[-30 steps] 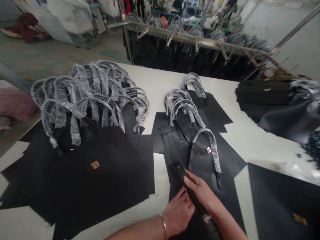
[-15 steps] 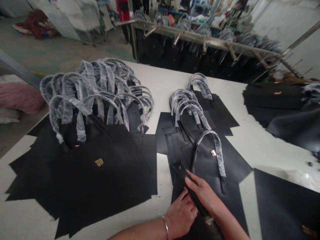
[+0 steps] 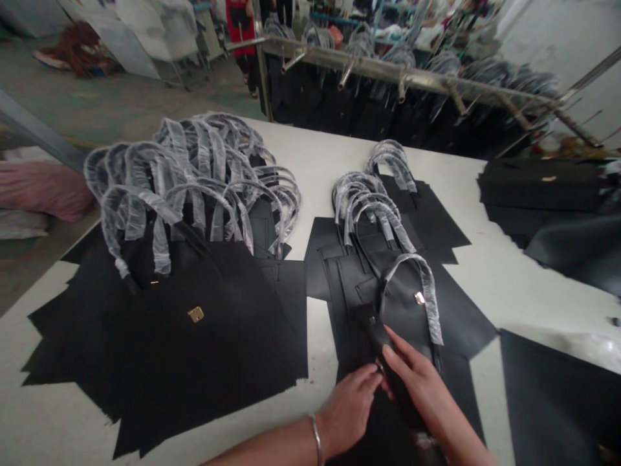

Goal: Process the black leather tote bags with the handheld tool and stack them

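My right hand (image 3: 412, 369) is closed around a long, narrow black leather-like piece (image 3: 371, 323) with a small metal fitting near its far end. My left hand (image 3: 348, 411), with a silver bangle (image 3: 316, 437) at the wrist, pinches the same piece at its left edge; something small and shiny shows by the fingertips. Under both hands lies a black bag panel (image 3: 405, 317). It carries a gold clasp plate (image 3: 420, 298) and a plastic-wrapped handle (image 3: 429, 291). The lower end of the held piece is partly hidden by my right hand and forearm.
To the left, a stack of black bag panels (image 3: 160, 362) with wrapped handles (image 3: 165, 175) covers the white table (image 3: 320, 362). More panels (image 3: 422, 213) lie behind my hands, and others (image 3: 548, 388) at right. Beyond stands a metal rack (image 3: 369, 68) hung with bags. A person in red (image 3: 241, 29) stands behind.
Both hands and the black piece have shifted slightly right, and the piece's far end sits a little higher in view. The whole scene has slid slightly right too. More of the person in red shows.
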A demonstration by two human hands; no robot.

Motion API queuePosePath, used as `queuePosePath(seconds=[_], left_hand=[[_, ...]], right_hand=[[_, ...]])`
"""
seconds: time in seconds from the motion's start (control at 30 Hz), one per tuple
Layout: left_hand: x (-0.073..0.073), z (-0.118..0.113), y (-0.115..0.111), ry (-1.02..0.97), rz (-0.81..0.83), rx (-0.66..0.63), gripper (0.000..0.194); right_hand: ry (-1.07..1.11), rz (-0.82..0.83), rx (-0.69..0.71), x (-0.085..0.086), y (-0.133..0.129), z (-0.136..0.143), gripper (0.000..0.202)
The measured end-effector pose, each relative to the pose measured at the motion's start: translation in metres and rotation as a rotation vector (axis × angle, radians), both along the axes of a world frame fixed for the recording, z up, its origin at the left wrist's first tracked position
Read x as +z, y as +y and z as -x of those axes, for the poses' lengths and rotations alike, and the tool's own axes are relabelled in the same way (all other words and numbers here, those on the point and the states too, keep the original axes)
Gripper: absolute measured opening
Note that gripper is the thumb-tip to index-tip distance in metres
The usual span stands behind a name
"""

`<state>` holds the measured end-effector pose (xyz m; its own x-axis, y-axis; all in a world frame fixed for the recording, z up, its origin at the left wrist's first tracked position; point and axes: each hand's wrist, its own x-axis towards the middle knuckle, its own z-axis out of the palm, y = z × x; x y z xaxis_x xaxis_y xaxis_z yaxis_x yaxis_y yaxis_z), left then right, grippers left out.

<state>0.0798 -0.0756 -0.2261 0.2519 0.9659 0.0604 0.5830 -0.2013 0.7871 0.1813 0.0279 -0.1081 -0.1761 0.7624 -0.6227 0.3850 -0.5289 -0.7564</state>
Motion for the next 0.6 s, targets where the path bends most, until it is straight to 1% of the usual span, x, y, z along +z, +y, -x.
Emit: queuePosePath(seconds=[0.1,0.13,0.17,0.23,0.33,0.4,0.47,0.6], left_hand=[[-0.001,0.015,0.021,-0.1,0.111,0.359,0.049],[-0.001,0.02,0.029,-0.124,0.129,0.444,0.049],[-0.001,0.025,0.038,-0.14,0.14,0.495,0.05],[-0.002,0.033,0.053,-0.146,0.163,0.521,0.048],[-0.003,0.041,0.066,-0.204,0.246,0.543,0.036],[-0.005,0.045,0.069,-0.313,0.323,0.566,0.024],[-0.008,0.048,0.071,-0.419,0.402,0.562,0.016],[-0.013,0.052,0.071,-0.572,0.539,0.501,0.011]], right_hand=[[0.026,0.108,-0.047,0.011,-0.013,-0.016,0.09],[0.031,0.118,-0.067,0.014,-0.018,-0.02,0.091],[0.036,0.127,-0.083,0.015,-0.021,-0.023,0.091],[0.046,0.147,-0.102,0.014,-0.027,-0.027,0.09],[0.059,0.158,-0.092,0.008,-0.033,-0.031,0.089],[0.059,0.158,-0.088,0.003,-0.036,-0.032,0.09],[0.058,0.173,-0.087,-0.001,-0.039,-0.033,0.09],[0.096,0.207,-0.048,-0.006,-0.039,-0.025,0.086]])
